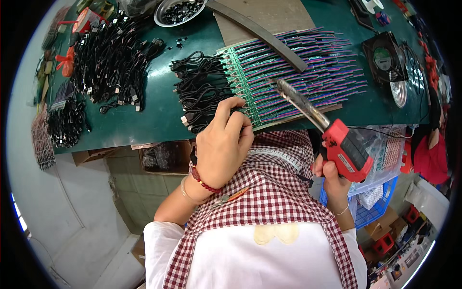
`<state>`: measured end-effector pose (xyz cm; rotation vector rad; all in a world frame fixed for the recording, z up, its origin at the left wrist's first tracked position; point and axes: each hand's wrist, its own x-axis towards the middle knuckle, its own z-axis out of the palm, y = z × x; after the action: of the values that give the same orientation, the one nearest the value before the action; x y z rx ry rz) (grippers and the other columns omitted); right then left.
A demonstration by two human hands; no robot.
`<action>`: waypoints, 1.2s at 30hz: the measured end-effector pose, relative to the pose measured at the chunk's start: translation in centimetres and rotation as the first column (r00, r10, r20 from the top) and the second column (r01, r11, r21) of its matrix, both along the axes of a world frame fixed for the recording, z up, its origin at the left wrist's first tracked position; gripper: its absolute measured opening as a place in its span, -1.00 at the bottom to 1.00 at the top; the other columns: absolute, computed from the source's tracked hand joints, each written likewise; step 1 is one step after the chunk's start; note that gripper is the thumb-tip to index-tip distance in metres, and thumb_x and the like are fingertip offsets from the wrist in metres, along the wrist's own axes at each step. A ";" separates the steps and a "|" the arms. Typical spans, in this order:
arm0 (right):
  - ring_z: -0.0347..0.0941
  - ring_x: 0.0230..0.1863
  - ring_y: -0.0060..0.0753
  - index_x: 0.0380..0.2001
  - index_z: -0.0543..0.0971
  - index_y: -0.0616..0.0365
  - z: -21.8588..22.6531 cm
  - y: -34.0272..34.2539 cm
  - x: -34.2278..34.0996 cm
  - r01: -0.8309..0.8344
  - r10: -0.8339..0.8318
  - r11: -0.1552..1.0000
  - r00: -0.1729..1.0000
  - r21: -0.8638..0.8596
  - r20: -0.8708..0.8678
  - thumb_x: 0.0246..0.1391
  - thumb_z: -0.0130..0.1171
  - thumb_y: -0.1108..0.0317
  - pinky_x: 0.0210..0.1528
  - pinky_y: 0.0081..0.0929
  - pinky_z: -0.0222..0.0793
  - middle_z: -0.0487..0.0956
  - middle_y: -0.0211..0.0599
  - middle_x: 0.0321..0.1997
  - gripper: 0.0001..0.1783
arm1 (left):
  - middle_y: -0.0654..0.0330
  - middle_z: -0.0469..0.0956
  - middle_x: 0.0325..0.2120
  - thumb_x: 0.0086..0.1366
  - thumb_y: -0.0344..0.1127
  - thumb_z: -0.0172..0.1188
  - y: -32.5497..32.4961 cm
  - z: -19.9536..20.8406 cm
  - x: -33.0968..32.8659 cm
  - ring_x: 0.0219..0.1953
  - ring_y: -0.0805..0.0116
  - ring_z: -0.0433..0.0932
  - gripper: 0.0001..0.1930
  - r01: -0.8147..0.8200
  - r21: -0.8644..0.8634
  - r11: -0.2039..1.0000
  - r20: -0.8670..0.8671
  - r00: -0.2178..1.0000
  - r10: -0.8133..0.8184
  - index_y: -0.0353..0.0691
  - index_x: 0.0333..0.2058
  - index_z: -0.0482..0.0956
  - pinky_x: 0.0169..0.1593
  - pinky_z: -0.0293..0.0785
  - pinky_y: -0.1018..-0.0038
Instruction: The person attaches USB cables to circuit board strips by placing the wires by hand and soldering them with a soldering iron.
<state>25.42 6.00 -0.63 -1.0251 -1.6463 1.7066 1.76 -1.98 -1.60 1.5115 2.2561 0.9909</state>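
Observation:
My right hand (335, 187) grips a red and black soldering gun (347, 151) by its handle. Its metal barrel slants up and left, with the tip over a row of small green circuit boards (240, 77). My left hand (224, 142) is closed at the near left end of that row, fingers bent and fingertips down by the boards; what they pinch is hidden. Black cables (199, 91) lie coiled along the boards' left side. From the right side stretch many thin, striped purple and blue wires (308, 67). A curved grey bar (262, 33) lies across the wires.
A heap of black USB cables (113, 62) covers the table's left part, with another bundle (65, 120) at the corner. A metal bowl (178, 12) of small parts stands at the back. A small black fan (383, 58) and a metal dish (398, 94) are at the right.

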 end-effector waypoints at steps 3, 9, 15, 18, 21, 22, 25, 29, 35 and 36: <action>0.39 -0.50 -0.52 -0.29 0.51 0.27 -1.8 -1.4 3.4 0.052 -0.053 0.995 0.998 -0.082 -0.013 0.05 0.25 0.29 -0.44 -0.57 0.30 0.49 -0.35 -0.48 -0.73 | 0.17 0.45 -0.14 -0.01 -0.50 0.20 0.2 0.4 -0.1 -0.46 0.23 0.55 -0.88 0.046 -0.062 0.997 -0.026 0.999 -0.048 -0.26 -0.50 0.42 -0.48 0.46 0.40; 0.42 -0.57 -0.48 -0.44 0.54 0.16 -2.0 -2.1 4.3 -0.145 0.076 0.969 0.945 0.200 0.317 -0.11 0.34 0.07 -0.51 -0.56 0.28 0.50 -0.40 -0.53 -0.63 | 0.18 0.44 -0.15 -0.01 -0.51 0.18 0.4 0.6 0.0 -0.46 0.24 0.54 -0.89 0.047 -0.079 0.996 -0.050 0.997 -0.051 -0.26 -0.50 0.41 -0.48 0.47 0.39; 0.43 -0.60 -0.50 -0.39 0.50 0.26 -1.0 -0.9 2.7 -0.271 0.135 0.870 0.934 0.411 0.330 -0.15 0.37 0.06 -0.53 -0.60 0.30 0.50 -0.40 -0.59 -0.54 | 0.17 0.43 -0.15 -0.01 -0.51 0.18 0.3 0.6 -0.1 -0.47 0.23 0.54 -0.89 0.041 -0.085 0.996 -0.038 0.998 -0.044 -0.28 -0.51 0.41 -0.47 0.47 0.39; 0.44 -0.59 -0.50 -0.40 0.50 0.25 -1.2 -0.9 2.8 -0.262 0.150 0.895 0.939 0.361 0.310 -0.16 0.38 0.07 -0.52 -0.60 0.31 0.51 -0.39 -0.58 -0.54 | 0.17 0.43 -0.15 -0.01 -0.51 0.17 0.4 0.6 0.0 -0.48 0.22 0.54 -0.90 0.038 -0.082 0.996 -0.045 0.998 -0.042 -0.28 -0.51 0.41 -0.48 0.47 0.38; 0.45 -0.56 -0.48 -0.42 0.52 0.24 -1.1 -0.9 2.7 -0.249 0.137 0.887 0.946 0.389 0.293 -0.13 0.36 0.12 -0.49 -0.58 0.33 0.52 -0.37 -0.55 -0.60 | 0.16 0.44 -0.15 -0.01 -0.51 0.18 0.4 0.6 0.0 -0.49 0.22 0.54 -0.90 0.035 -0.073 0.997 -0.051 0.998 -0.038 -0.29 -0.51 0.42 -0.49 0.47 0.38; 0.45 -0.56 -0.48 -0.42 0.52 0.24 -1.1 -1.0 2.9 -0.251 0.140 0.887 0.946 0.389 0.293 -0.13 0.36 0.12 -0.49 -0.58 0.33 0.52 -0.37 -0.55 -0.60 | 0.16 0.44 -0.15 -0.01 -0.51 0.18 0.4 0.6 0.0 -0.49 0.22 0.54 -0.90 0.033 -0.074 0.997 -0.051 0.998 -0.036 -0.29 -0.51 0.42 -0.49 0.47 0.38; 0.47 -0.49 -0.41 -0.43 0.57 0.19 -2.0 -2.4 5.0 -0.121 0.078 0.984 0.953 0.133 0.293 -0.06 0.30 0.16 -0.46 -0.53 0.34 0.54 -0.31 -0.48 -0.70 | 0.16 0.43 -0.15 -0.01 -0.51 0.18 0.4 0.6 0.1 -0.49 0.22 0.54 -0.90 0.031 -0.068 0.997 -0.063 0.997 -0.035 -0.29 -0.51 0.42 -0.49 0.47 0.38; 0.47 -0.50 -0.39 -0.42 0.57 0.19 -2.3 -2.4 6.0 -0.145 0.098 0.980 0.946 0.135 0.309 -0.08 0.32 0.12 -0.47 -0.50 0.33 0.53 -0.32 -0.48 -0.67 | 0.15 0.43 -0.15 -0.01 -0.51 0.18 0.4 0.6 0.0 -0.48 0.22 0.54 -0.89 0.035 -0.064 0.997 -0.072 0.997 -0.039 -0.30 -0.50 0.41 -0.48 0.48 0.38; 0.46 -0.50 -0.39 -0.43 0.57 0.17 -2.7 -2.6 6.4 -0.085 0.054 0.991 0.961 0.103 0.272 -0.07 0.31 0.09 -0.47 -0.50 0.32 0.52 -0.34 -0.49 -0.66 | 0.18 0.43 -0.13 -0.02 -0.51 0.19 0.4 0.5 0.0 -0.52 0.22 0.52 -0.89 0.031 -0.069 0.997 -0.060 0.998 -0.036 -0.28 -0.50 0.42 -0.49 0.46 0.38; 0.45 -0.51 -0.41 -0.44 0.57 0.17 -2.8 -2.6 6.6 -0.095 0.064 0.990 0.961 0.101 0.271 -0.07 0.31 0.08 -0.48 -0.52 0.32 0.52 -0.34 -0.49 -0.65 | 0.21 0.45 -0.13 -0.03 -0.52 0.20 0.5 0.5 0.0 -0.56 0.23 0.51 -0.88 0.017 -0.067 0.998 -0.051 0.998 -0.021 -0.26 -0.51 0.42 -0.51 0.43 0.37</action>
<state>32.01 3.39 -3.43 -1.1893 -1.9547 1.5572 1.74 -1.52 -1.09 1.5450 2.2816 0.8719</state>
